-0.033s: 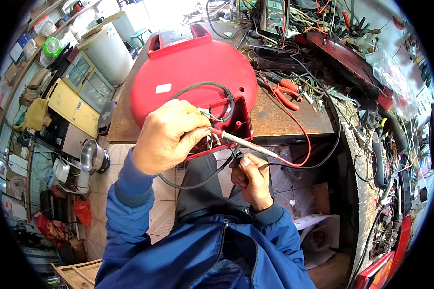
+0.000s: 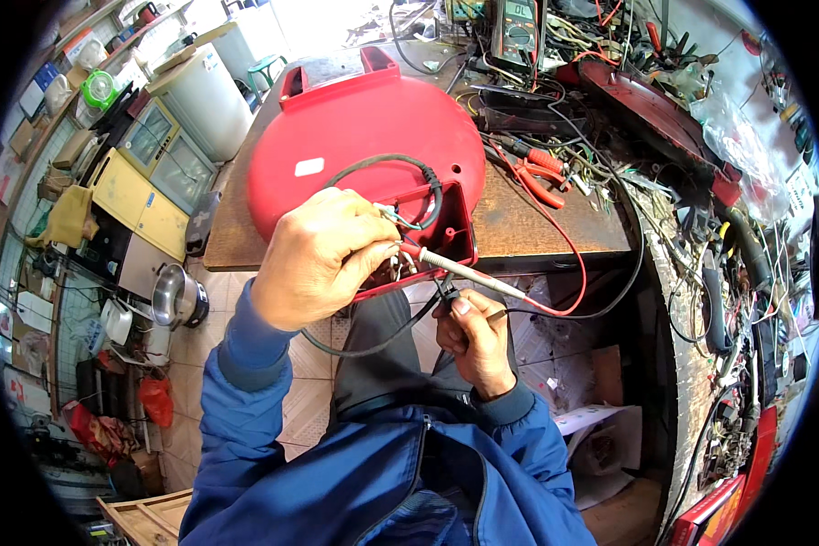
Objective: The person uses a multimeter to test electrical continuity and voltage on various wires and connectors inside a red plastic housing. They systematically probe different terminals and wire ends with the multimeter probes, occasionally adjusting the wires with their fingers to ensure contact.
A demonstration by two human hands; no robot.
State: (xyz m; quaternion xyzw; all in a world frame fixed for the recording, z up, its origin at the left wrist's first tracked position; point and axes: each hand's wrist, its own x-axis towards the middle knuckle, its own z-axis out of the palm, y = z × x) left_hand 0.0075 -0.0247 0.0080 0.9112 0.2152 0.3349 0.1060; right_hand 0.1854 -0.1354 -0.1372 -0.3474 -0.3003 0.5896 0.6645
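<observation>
A round red appliance shell [image 2: 373, 127] lies on the bench, with an open red box section [image 2: 462, 244] at its near edge; wires show inside. My left hand [image 2: 314, 259] is closed at that box, pinching the red tip end of a test probe [image 2: 469, 272] among the wires. The probe's grey-white handle slants down to the right. Below it, my right hand [image 2: 475, 341] is closed around a black plug-like end of the thick black cord [image 2: 373, 351] and a thin black test probe [image 2: 498, 315]. My fingers partly hide both contact points.
A multimeter [image 2: 519, 35] stands at the back with its display lit. Red-handled pliers [image 2: 541, 185] and tangled wires lie right of the shell. A dark red curved panel [image 2: 646, 114] leans among clutter. A metal pot [image 2: 175, 296] sits on the left.
</observation>
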